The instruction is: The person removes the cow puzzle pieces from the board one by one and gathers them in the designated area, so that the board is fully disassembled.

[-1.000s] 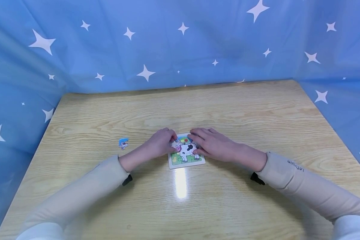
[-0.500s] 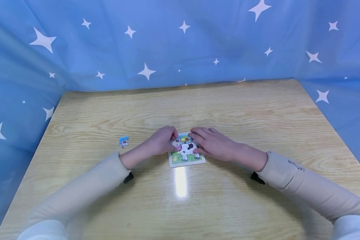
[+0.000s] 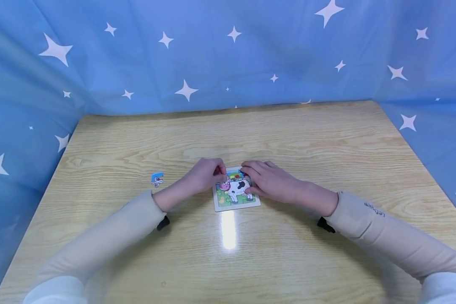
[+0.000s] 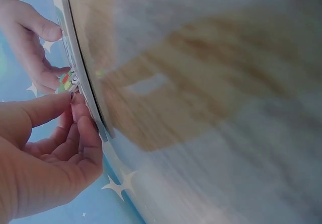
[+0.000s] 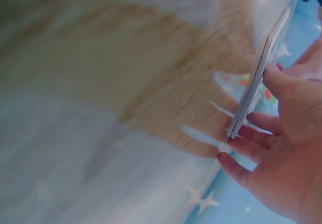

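A small square jigsaw puzzle [image 3: 235,204] with a cow picture and a pale border lies on the wooden table between both hands. My left hand [image 3: 207,175] is over its upper left part; in the left wrist view, thumb and forefinger pinch a small colourful puzzle piece [image 4: 65,81] that stands up from the board. The fingertips hide part of this piece. My right hand [image 3: 271,183] grips the puzzle's right side, thumb and fingers along the border in the right wrist view. Away to the left, a loose blue-and-white puzzle piece [image 3: 157,179] lies on the table.
The wooden table [image 3: 308,253] runs out on all sides of the puzzle. A blue curtain with white stars [image 3: 228,59] hangs behind it and along both sides. A bright light reflection shows on the tabletop in front of the puzzle.
My left hand's fingers have drawn together and risen slightly, and more of the cow's pink muzzle shows. The right hand keeps its place at the puzzle's right side.
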`<state>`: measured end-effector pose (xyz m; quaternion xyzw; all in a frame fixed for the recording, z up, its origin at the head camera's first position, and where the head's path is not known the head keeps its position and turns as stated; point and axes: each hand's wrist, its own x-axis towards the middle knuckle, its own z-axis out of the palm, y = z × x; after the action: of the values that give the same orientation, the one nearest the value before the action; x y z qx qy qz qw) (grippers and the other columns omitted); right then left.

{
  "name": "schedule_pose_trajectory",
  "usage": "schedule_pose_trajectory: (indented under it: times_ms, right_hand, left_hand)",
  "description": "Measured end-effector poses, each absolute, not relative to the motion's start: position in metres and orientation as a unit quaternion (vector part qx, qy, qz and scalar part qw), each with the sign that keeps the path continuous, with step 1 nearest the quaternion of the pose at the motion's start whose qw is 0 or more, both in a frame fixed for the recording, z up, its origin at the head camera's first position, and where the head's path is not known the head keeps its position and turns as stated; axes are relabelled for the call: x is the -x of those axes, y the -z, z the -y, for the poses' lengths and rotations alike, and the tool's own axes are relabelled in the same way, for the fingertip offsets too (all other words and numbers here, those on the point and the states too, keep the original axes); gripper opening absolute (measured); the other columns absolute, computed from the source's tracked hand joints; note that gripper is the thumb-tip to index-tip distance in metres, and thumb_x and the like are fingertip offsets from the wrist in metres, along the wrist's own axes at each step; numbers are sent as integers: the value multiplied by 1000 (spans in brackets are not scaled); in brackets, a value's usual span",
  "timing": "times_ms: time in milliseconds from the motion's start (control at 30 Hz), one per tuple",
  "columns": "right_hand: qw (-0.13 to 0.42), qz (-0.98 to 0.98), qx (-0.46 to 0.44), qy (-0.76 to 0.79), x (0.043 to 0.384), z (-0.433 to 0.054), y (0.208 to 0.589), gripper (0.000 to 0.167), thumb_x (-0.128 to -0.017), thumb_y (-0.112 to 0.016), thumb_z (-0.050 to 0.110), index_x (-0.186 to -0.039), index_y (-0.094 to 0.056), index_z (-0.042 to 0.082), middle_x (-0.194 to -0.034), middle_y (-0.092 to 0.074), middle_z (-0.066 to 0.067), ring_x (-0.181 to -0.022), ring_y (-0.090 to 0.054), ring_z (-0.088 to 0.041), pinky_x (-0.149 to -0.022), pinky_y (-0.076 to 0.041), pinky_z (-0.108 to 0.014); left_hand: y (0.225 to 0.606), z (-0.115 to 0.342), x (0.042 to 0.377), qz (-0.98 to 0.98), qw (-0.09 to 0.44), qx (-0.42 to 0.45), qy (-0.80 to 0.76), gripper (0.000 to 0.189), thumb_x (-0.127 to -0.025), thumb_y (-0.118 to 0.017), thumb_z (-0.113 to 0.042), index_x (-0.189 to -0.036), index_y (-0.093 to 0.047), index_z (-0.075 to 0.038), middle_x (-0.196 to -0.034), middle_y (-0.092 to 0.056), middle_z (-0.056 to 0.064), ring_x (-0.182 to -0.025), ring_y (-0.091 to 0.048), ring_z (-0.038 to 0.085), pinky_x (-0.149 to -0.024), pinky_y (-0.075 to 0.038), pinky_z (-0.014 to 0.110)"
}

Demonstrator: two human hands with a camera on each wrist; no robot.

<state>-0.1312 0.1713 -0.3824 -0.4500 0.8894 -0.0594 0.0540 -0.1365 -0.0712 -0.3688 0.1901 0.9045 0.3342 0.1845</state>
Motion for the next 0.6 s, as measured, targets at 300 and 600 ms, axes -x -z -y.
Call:
schedule_pose_trajectory:
  times_ms: [300,600]
  right_hand:
    - [61,-892,443,59,131,-171,383,64,-101,-66,39,-144,-49,-5,-149,-46,-21,-137,-46,-36,-104,-43,-55]
    - [53,-890,449,60,131,-171,383,64,-100,-67,38,-144,-50,-5,-148,-47,-21,-136,-47,-35,-104,-43,-55]
  left_hand:
    - [367,74,137,-896,176,-188,-363,9,-95,-70,-3,-93,-63,-6,-84,-62,5,-77,-55,17,-69,-45,26]
    - [364,85,139,-895,167,-182,-371,7,-95,-70,-3,-95,-64,-5,-88,-64,6,-81,-57,19,-71,-47,28]
